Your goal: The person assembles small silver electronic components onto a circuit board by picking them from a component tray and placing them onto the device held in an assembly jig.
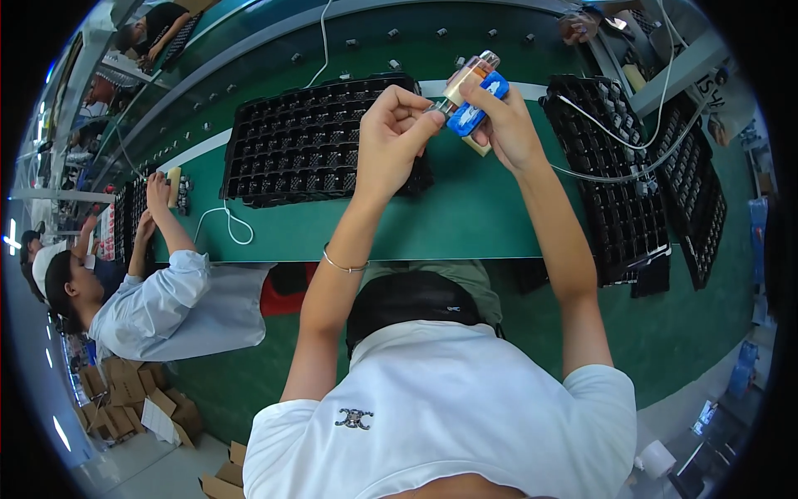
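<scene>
— Lighter, blue and clear with a metal top: where is it being held?
— It is being held up over the far part of the green bench, between both hands, just right of the big black tray. Its metal end is being tilted toward the far right.
— How is the right hand being used?
— It is being kept closed around the blue body of the lighter, with the fingers wrapped over it from the right.
— And the left hand?
— It is being pinched narrow, with its fingertips being pressed against the near left end of the lighter. A thin bracelet is being worn on that wrist.
— What else is being seen on the bench?
— More black trays are being kept at the right, with pale cables being trailed across them. A white cord is being left looped near the bench's near edge.
— Is anybody else being shown?
— At the left, a person in a pale blue shirt is being seen seated, with hands raised to the bench beside a small tray.
</scene>
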Available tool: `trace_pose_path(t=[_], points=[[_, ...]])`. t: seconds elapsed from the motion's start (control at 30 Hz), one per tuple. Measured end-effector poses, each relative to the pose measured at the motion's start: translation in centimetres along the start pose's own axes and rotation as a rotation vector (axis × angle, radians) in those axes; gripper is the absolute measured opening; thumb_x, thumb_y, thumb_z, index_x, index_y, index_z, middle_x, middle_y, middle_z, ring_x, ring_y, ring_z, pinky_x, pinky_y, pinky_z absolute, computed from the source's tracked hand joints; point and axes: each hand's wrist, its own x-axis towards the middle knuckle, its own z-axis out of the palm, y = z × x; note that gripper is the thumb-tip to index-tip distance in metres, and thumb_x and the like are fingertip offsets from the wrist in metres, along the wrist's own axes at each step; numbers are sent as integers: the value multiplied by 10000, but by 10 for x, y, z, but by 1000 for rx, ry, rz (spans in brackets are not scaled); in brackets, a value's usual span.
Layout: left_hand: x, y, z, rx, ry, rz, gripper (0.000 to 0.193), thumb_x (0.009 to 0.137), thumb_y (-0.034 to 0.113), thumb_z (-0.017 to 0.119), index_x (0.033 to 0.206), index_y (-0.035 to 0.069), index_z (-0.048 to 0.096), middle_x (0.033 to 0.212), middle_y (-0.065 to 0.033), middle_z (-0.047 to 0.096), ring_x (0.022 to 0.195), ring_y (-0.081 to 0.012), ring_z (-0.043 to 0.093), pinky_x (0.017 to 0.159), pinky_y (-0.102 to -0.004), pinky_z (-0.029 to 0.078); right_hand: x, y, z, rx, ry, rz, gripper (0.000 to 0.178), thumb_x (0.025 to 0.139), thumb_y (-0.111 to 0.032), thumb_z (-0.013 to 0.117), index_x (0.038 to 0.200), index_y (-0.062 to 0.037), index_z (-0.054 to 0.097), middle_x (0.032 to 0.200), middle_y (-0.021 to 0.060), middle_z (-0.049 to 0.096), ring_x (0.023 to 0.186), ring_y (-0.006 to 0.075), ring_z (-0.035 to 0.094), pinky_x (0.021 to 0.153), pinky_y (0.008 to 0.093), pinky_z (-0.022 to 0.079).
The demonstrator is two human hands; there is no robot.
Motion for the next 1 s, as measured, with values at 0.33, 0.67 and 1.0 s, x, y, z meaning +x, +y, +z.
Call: trace_pose_path(t=[0.33, 0.67, 1.0], points=[[-10, -19, 11, -55, -20, 47, 211, 851, 60, 721, 942, -7, 542, 787, -31, 596, 597, -14, 492, 496, -170, 361, -22, 3, -8, 54, -8, 156, 378, 925, -304, 643, 1122, 12, 581, 808, 27, 611, 532, 35, 530, 391, 174, 390], [-11, -20, -30, 677, 36, 232, 321, 724, 207, 809, 902, 19, 619, 711, -30, 605, 578, -106, 502, 531, -254, 412, -28, 15, -67, -385, 215, 113, 326, 875, -242, 697, 1080, -2, 615, 758, 51, 636, 490, 81, 558, 444, 197, 454], [-68, 11, -88, 1503, -155, 301, 623, 589, 225, 850, 1137, 86, 589, 1260, -107, 534, 1178, -307, 490, 971, -449, 370, -20, 50, -79, -1177, 444, -233, 418, 771, -287, 755, 1066, -7, 659, 860, 135, 669, 734, 238, 668, 697, 332, 520]])
